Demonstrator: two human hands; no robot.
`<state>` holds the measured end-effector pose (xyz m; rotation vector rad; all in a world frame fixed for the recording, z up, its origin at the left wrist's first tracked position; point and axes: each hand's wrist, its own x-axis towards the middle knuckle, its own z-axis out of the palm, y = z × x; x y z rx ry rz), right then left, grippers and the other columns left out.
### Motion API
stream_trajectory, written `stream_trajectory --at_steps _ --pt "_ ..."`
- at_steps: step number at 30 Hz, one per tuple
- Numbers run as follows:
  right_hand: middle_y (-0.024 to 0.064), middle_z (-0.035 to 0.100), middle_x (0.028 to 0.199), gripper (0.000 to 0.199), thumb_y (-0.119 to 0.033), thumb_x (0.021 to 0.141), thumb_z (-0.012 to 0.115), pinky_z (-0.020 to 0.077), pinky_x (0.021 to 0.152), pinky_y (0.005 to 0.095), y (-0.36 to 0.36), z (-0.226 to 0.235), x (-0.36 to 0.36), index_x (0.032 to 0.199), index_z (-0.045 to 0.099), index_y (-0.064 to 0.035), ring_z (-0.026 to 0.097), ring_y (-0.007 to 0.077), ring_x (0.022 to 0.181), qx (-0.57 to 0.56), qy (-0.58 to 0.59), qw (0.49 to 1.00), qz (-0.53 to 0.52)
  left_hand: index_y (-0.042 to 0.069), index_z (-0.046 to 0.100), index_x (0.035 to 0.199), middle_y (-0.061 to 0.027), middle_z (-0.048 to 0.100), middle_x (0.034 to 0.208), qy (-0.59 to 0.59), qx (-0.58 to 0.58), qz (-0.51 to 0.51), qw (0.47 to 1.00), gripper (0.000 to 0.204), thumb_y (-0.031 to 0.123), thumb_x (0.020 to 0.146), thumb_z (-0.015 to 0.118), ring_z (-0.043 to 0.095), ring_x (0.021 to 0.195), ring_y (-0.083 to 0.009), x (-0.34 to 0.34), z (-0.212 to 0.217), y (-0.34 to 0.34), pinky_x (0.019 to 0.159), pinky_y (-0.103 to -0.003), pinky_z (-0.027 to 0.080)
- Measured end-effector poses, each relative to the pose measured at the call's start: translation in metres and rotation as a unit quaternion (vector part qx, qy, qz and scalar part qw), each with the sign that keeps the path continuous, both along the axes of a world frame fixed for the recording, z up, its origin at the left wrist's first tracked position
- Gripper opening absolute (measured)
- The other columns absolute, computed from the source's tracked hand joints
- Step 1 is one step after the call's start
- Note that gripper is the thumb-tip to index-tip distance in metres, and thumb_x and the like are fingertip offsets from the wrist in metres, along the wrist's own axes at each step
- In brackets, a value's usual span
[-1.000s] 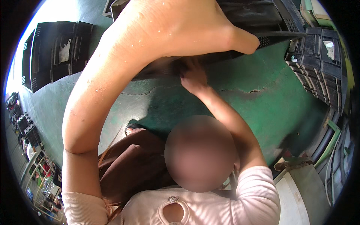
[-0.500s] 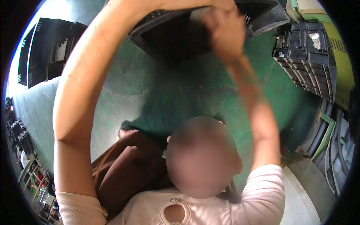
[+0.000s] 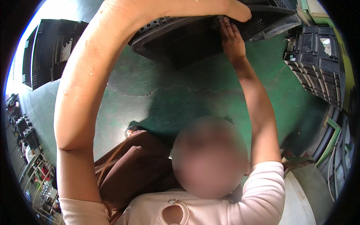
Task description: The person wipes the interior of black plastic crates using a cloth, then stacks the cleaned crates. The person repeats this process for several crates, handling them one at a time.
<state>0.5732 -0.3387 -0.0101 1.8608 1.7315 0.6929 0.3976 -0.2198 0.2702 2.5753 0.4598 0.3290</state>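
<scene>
A large black plastic panel [image 3: 180,41] spans the top of the view, with small perforations near both ends. My right hand [image 3: 234,43] lies against its inner face, fingers stretched out and close together. By those fingertips there is a small greyish patch that I cannot make out. My left arm arches over the panel's upper edge. Only a blurred edge of my left hand [image 3: 240,11] shows at the top. Its fingers are hidden, so its grip on the panel cannot be seen.
Black plastic casings [image 3: 48,52] stand at the left. More black casings [image 3: 317,63] are stacked at the right, near dark pipes [image 3: 324,133] and a green frame [image 3: 330,142]. A pale board [image 3: 300,195] sits by my right elbow. The green floor [image 3: 180,101] is cracked.
My right hand was smeared by motion, bent near a pale patch on the panel. Now it is still, with straight fingers, slightly farther right. My left arm stays over the panel.
</scene>
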Motion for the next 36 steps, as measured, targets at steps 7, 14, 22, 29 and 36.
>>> stream_trajectory --at_steps 7,14,22,29,36 --pt "0.0109 0.040 0.137 0.032 -0.025 0.082 0.053 0.0307 0.101 0.0431 0.020 -0.030 -0.018 0.106 0.068 -0.0102 0.033 0.0292 0.126 -0.095 0.004 0.995 -0.035 0.005 0.061 0.117 -0.0289 0.053 0.121 -0.001 0.072 0.062 0.995 0.066 0.043 0.064 0.070 0.049 0.118 -0.0360 0.007 -0.020 -0.003 0.100 -0.037 0.039" --pt "0.0103 0.040 0.135 0.039 -0.023 0.084 0.051 0.0351 0.092 0.0411 -0.023 -0.027 -0.029 0.119 0.060 -0.0092 0.033 0.0285 0.125 -0.140 -0.033 0.988 -0.056 0.013 0.059 0.122 -0.0282 0.047 0.127 0.046 0.083 0.081 0.992 0.068 0.049 0.066 0.070 0.044 0.121 -0.0392 0.015 -0.022 -0.004 0.102 -0.042 0.036" --pt "0.0143 0.066 0.099 0.026 -0.026 0.077 0.065 0.0485 0.077 0.0363 -0.078 0.143 -0.015 0.090 0.070 -0.0040 0.063 0.0271 0.090 -0.156 0.517 0.816 -0.206 0.027 0.049 0.131 -0.0282 0.043 0.130 0.050 -0.026 0.135 0.989 0.083 0.063 0.058 0.069 0.039 0.123 -0.0421 -0.022 -0.047 0.071 0.102 -0.053 0.033" --pt "0.0058 0.066 0.083 0.017 -0.015 0.074 0.071 0.0471 0.068 0.0275 -0.226 0.106 0.108 0.084 0.064 -0.0040 0.059 0.0148 0.075 0.015 0.380 0.809 -0.447 0.014 0.036 0.138 -0.0183 0.050 0.125 -0.103 -0.499 0.213 0.834 0.079 0.048 0.074 0.068 0.049 0.115 -0.0267 -0.135 -0.098 0.036 0.095 -0.038 0.041" --pt "0.0113 0.061 0.086 0.020 -0.024 0.081 0.065 0.0465 0.073 0.0351 -0.109 0.111 0.063 0.089 0.060 -0.0058 0.060 0.0255 0.081 0.134 0.571 0.785 -0.202 0.007 0.028 0.142 -0.0169 0.045 0.132 -0.145 -0.662 0.345 0.650 0.077 0.041 0.082 0.062 0.044 0.121 -0.0250 -0.193 -0.228 -0.030 0.100 -0.034 0.036"
